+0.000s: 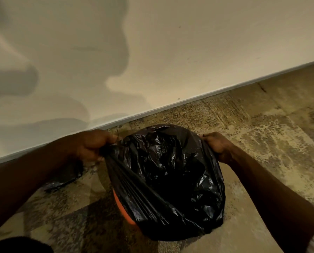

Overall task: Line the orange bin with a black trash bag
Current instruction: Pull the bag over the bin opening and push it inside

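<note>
Both arms are being extended forward and down; left hand [92, 145] and right hand [216, 145] are being held fisted, spread apart.

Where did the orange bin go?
The orange bin sits on the carpet near the wall, almost hidden under the black bag both hands are stretching.

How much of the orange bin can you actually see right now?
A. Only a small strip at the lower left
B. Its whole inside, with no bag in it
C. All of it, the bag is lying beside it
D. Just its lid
A: the black trash bag, stretched by the left hand and right hand, covers the orange bin except for a sliver at the lower left.
</note>
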A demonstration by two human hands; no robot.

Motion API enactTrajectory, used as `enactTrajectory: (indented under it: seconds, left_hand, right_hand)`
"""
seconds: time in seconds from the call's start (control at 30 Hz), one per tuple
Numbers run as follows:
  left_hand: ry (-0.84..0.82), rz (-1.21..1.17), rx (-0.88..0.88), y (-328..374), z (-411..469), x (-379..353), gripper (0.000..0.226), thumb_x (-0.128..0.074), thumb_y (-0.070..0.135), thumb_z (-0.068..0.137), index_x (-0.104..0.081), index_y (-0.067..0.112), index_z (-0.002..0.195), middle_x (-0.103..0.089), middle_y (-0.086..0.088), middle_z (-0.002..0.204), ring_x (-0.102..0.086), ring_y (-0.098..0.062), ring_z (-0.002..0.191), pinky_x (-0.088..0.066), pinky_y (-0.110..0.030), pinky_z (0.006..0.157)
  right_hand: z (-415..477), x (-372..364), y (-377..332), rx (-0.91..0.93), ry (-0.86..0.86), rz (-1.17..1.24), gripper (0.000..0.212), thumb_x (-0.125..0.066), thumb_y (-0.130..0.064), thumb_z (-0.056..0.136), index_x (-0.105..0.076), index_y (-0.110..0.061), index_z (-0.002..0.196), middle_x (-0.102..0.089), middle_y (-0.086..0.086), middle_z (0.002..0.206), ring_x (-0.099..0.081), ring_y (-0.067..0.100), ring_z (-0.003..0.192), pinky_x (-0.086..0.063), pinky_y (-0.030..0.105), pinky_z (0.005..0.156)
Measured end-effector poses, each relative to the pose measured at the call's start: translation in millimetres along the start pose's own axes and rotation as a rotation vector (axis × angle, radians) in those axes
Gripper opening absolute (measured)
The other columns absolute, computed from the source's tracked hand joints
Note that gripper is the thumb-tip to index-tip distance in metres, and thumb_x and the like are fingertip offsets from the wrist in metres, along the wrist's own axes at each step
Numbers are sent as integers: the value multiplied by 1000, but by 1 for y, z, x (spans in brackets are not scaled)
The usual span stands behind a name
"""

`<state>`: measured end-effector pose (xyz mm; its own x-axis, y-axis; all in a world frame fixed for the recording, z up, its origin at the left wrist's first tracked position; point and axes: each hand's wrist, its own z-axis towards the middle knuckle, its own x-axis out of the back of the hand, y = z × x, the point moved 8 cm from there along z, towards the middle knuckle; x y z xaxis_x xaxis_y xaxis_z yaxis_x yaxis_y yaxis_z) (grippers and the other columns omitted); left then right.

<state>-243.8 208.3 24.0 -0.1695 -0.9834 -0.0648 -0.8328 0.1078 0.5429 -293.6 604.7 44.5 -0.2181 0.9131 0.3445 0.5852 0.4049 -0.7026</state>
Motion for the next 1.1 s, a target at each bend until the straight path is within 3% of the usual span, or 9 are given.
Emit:
enactTrajectory:
  seconds: [0.1, 0.2, 0.3, 0.43, 0.53, 0.73, 0.83, 0.93, 1.1]
  left_hand:
    - [-32, -105, -83, -24, 4, 10, 26, -59, 3, 95, -66, -2, 119, -67, -29, 122, -72, -37, 109, -53, -53, 110]
    - [-185, -118, -85, -58, 23, 24, 39, -75, 26, 93, -71, 29, 132, -52, -29, 153, -46, -46, 146, -31, -62, 125]
    - [-233, -220, -188, -78, -2, 14, 61, -99, 25, 68, -72, 15, 122, -57, -24, 139, -51, -40, 134, -22, -66, 127]
    - [-378, -300, -267, -80, -35, -26, 28, -62, -4, 89, -81, 4, 108, -76, -21, 119, -77, -32, 107, -64, -48, 94]
    - [-386, -333, -262, -89, -42, -34, 34, -54, -8, 95, -80, 3, 116, -74, -22, 130, -77, -30, 112, -66, -42, 89]
    - [-385, -303, -285, -110, -31, -27, 63, -79, -9, 80, -59, -4, 140, -62, -30, 145, -59, -45, 136, -57, -50, 103]
    - [-254, -166, -315, -106, -36, -37, 32, -65, -19, 88, -82, 4, 102, -81, -19, 105, -77, -37, 102, -67, -35, 80]
    - [68, 119, -362, -90, -46, -39, 60, -48, -31, 86, -70, 9, 47, -67, -4, 47, -64, -17, 55, -51, -15, 44]
    - [264, 206, -377, -58, -50, -15, 19, -63, -14, 91, -72, 3, 86, -74, -11, 70, -67, -17, 54, -52, -24, 43]
  right_hand:
    - [3, 1, 9, -6, -12, 34, 23, -58, -5, 102, -73, 12, 96, -66, 12, 67, -59, 16, 47, -49, 26, 49]
    - [2, -1, 17, -3, -34, 79, 27, -53, -2, 104, -72, 5, 86, -65, 7, 60, -58, 15, 45, -49, 23, 45]
    - [5, -6, 30, -23, -109, 240, 31, -49, -6, 107, -72, 3, 87, -66, 13, 76, -62, 22, 56, -55, 28, 51]
    - [0, -14, 48, -69, -206, 402, 34, -50, -17, 107, -77, 3, 103, -73, 21, 94, -71, 32, 77, -64, 39, 70]
    - [-9, -16, 59, -83, -237, 501, 37, -50, -24, 108, -77, 1, 113, -77, 18, 96, -76, 30, 78, -65, 39, 71]
    - [-28, -14, 67, -20, -242, 665, 37, -53, -32, 108, -71, -4, 123, -80, 14, 93, -78, 26, 73, -64, 35, 61]
    - [-34, -12, 71, 5, -276, 686, 61, -67, -47, 100, -62, -4, 143, -70, 19, 134, -70, 35, 117, -60, 46, 94]
    - [-36, -6, 74, 46, -271, 685, 57, -65, -36, 104, -56, 1, 146, -64, 22, 140, -67, 36, 122, -60, 46, 94]
    - [-39, -1, 72, 113, -230, 601, 26, -46, -1, 107, -62, 10, 125, -67, 22, 111, -71, 32, 91, -64, 41, 78]
